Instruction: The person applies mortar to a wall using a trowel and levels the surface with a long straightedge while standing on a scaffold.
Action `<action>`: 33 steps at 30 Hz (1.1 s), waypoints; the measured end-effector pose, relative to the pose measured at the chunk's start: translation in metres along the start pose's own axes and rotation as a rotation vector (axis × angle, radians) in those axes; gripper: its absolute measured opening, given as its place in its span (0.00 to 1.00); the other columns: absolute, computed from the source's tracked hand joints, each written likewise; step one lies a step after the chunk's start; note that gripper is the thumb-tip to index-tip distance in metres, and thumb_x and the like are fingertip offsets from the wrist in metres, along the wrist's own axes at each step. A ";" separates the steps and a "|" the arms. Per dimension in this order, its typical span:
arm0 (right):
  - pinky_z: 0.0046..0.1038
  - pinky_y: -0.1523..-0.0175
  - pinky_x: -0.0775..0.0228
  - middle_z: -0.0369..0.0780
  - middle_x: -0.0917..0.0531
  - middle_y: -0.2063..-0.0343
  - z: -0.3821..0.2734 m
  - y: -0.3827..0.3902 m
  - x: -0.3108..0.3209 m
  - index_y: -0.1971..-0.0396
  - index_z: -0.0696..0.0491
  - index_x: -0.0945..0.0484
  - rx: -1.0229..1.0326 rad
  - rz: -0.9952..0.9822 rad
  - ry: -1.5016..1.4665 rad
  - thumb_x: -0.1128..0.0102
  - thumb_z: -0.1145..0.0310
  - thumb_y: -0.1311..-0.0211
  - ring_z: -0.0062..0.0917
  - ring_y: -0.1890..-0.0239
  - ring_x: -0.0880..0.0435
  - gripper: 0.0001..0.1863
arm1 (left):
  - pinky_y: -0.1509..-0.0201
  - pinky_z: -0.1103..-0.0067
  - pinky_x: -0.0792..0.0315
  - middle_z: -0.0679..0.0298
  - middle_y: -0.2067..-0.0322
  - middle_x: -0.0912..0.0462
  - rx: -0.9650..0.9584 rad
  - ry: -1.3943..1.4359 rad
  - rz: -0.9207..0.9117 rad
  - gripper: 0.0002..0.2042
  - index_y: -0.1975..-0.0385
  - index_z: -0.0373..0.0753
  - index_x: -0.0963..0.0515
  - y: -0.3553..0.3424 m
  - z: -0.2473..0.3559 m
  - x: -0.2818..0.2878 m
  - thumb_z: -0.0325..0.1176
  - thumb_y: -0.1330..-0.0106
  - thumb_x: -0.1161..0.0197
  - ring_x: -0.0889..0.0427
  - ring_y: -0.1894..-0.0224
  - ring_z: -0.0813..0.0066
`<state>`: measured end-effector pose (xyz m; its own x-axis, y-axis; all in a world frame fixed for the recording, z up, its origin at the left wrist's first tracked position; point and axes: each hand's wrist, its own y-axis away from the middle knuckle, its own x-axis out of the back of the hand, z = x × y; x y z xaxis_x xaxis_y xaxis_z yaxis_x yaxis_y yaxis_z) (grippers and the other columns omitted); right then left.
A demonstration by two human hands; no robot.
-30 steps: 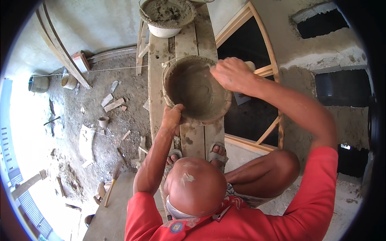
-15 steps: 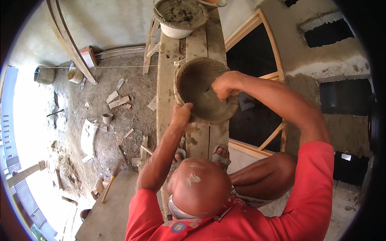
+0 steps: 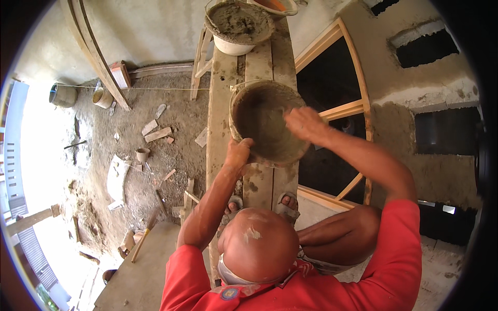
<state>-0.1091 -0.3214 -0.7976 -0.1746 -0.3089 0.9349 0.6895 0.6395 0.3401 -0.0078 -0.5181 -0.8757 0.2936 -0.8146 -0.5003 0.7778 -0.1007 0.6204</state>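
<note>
A round bucket [image 3: 244, 116] with a coated inner wall and wet grey mix at its bottom stands on a wooden plank platform [image 3: 220, 111]. Its near left rim is gripped by my left hand [image 3: 239, 154], thumb over the edge. Over the right side of the same bucket is my right hand [image 3: 307, 125], closed and smeared by motion. Whatever it holds is hidden or too blurred to name. Farther along the planks sits a pale bucket [image 3: 232, 47] heaped with grey mortar.
Behind the mortar bucket is a basin [image 3: 284, 12] with orange inside. A wooden frame [image 3: 367, 111] borders dark openings on the right. Left and lower, brick pieces [image 3: 158, 134], a small pot [image 3: 142, 154] and a bucket [image 3: 102, 97] lie on the ground; a string [image 3: 166, 89] crosses above.
My right hand has shifted right and slightly nearer across the bucket, toward its right rim. My left hand keeps its grip on the rim. The whole view has moved slightly.
</note>
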 end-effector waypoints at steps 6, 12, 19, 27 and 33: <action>0.40 0.67 0.23 0.50 0.18 0.80 -0.032 0.026 -0.005 0.71 0.61 0.20 0.189 -0.159 -0.011 0.43 0.69 0.44 0.44 0.72 0.15 0.10 | 0.73 0.75 0.25 0.60 0.69 0.18 -0.043 0.050 -0.014 0.10 0.59 0.32 0.23 0.000 -0.001 0.000 0.28 0.36 0.45 0.18 0.71 0.69; 0.42 0.67 0.23 0.52 0.18 0.78 -0.013 0.042 0.061 0.68 0.57 0.20 0.088 -0.191 -0.075 0.41 0.67 0.43 0.47 0.72 0.15 0.09 | 0.72 0.74 0.25 0.59 0.70 0.18 0.040 -0.055 0.071 0.11 0.58 0.31 0.22 -0.006 0.000 0.005 0.30 0.36 0.44 0.19 0.72 0.69; 0.45 0.58 0.23 0.55 0.18 0.72 0.013 0.057 0.070 0.67 0.60 0.19 -0.099 -0.325 -0.192 0.41 0.65 0.41 0.50 0.67 0.16 0.13 | 0.75 0.74 0.23 0.59 0.67 0.18 -0.077 -0.051 0.064 0.14 0.53 0.31 0.25 -0.017 -0.017 0.011 0.28 0.39 0.45 0.18 0.74 0.69; 0.36 0.64 0.26 0.47 0.19 0.76 0.120 -0.054 0.110 0.60 0.58 0.28 -0.287 0.150 -0.500 0.40 0.65 0.41 0.35 0.73 0.17 0.15 | 0.78 0.79 0.25 0.61 0.65 0.18 -0.096 -0.148 0.041 0.17 0.49 0.35 0.27 -0.032 -0.034 0.025 0.25 0.39 0.47 0.18 0.72 0.73; 0.47 0.54 0.26 0.55 0.17 0.65 0.170 -0.186 0.121 0.61 0.61 0.22 -0.417 0.273 -0.018 0.48 0.65 0.38 0.52 0.58 0.18 0.15 | 0.77 0.78 0.24 0.62 0.61 0.18 -0.066 -0.169 0.083 0.20 0.46 0.37 0.29 -0.029 -0.031 0.024 0.26 0.41 0.44 0.17 0.69 0.73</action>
<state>-0.3779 -0.3579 -0.7310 0.0418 -0.1548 0.9871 0.9335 0.3581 0.0166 -0.0057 -0.5172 -0.9243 0.2653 -0.9033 -0.3372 0.7914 0.0042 0.6113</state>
